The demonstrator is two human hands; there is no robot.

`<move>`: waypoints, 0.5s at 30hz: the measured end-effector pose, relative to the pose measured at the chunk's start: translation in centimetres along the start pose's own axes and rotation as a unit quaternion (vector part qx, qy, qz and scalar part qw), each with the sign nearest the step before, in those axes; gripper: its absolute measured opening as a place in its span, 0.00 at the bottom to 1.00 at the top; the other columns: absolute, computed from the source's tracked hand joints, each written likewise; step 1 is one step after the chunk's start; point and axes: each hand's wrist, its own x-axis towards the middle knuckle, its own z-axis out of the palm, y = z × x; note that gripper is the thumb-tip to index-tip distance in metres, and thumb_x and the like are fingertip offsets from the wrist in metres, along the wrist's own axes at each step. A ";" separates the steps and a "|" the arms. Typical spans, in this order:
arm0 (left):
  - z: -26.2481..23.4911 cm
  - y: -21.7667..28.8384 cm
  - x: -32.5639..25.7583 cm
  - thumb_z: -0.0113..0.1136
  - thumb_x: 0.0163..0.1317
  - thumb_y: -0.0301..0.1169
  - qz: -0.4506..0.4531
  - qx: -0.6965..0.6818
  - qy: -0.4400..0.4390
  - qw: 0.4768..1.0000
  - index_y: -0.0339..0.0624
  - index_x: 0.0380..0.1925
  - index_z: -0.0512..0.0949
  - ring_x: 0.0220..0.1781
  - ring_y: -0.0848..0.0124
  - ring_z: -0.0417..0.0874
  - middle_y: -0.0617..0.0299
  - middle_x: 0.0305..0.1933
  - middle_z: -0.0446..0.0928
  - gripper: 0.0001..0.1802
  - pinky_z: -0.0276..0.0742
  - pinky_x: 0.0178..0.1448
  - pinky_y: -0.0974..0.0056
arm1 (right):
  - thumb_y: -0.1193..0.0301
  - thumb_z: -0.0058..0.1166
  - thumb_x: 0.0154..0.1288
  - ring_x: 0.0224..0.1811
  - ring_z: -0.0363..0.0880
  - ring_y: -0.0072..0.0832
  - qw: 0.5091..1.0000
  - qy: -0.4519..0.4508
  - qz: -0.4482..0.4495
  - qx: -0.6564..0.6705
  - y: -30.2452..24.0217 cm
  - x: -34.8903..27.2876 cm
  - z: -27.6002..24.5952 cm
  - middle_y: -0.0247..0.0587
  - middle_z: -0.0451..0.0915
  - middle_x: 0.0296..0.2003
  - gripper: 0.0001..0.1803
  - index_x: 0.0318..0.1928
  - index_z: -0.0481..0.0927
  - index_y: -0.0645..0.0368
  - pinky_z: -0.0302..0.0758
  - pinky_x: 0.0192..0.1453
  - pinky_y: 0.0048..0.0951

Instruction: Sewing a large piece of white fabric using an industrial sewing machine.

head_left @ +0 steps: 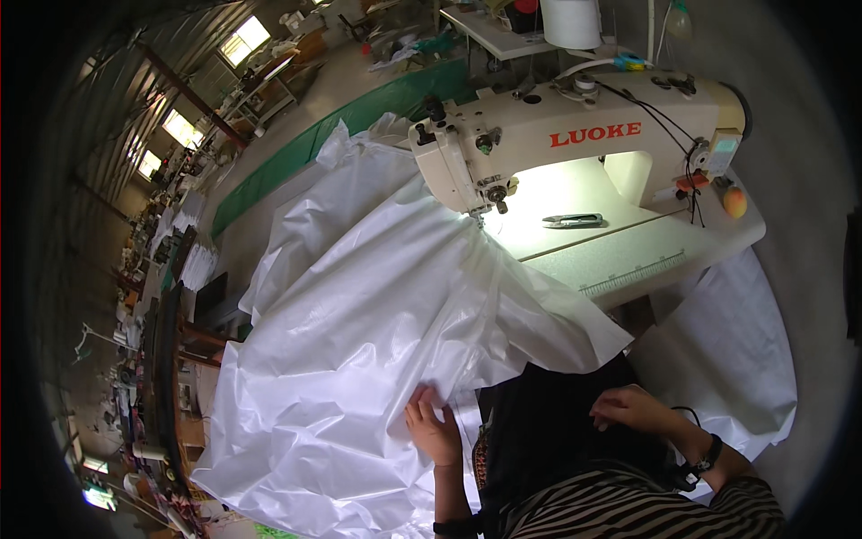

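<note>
Far left, we list bright windows (182, 128) in a dim workshop wall, then a green strip (332, 126) along the floor.

Next, the white sheet (314, 314): glossy, creased, spread from the machine's needle end down toward the wearer. Its bulk lies left of the needle, probably because there is more room there than under the machine's arm.

Left hand (434, 429): laid on the sheet near its lower edge, fingers loosely spread and slightly bent; we see no firm grip, and judge that it steadies or smooths the slack.

Black cloth (548, 409): over the lap, perhaps to shield clothing.

Snips (573, 220): on the lit counter (620, 256), beneath the machine's arm, presumably kept there for easy reach.

Machine (584, 135): pale, its needle end over the sheet; whether the foot is down we cannot tell.

Right hand (628, 409): above the black cloth, off the sheet, fingers half curled, nothing seen in it.

Far right, we enter a round orange-yellow object (734, 202) by the machine's base and, lower, more white sheeting (741, 350) hanging beside the counter.
</note>
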 end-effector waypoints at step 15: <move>-8.7 -0.7 -3.0 0.58 0.68 0.25 -0.333 -0.494 -0.168 0.785 0.35 0.47 0.77 0.43 0.76 0.79 0.63 0.42 0.82 0.10 0.74 0.51 0.70 | 0.66 0.52 0.74 0.48 0.81 0.25 0.940 -0.234 -0.145 0.203 -1.5 4.8 4.4 0.38 0.83 0.42 0.12 0.47 0.80 0.62 0.76 0.57 0.28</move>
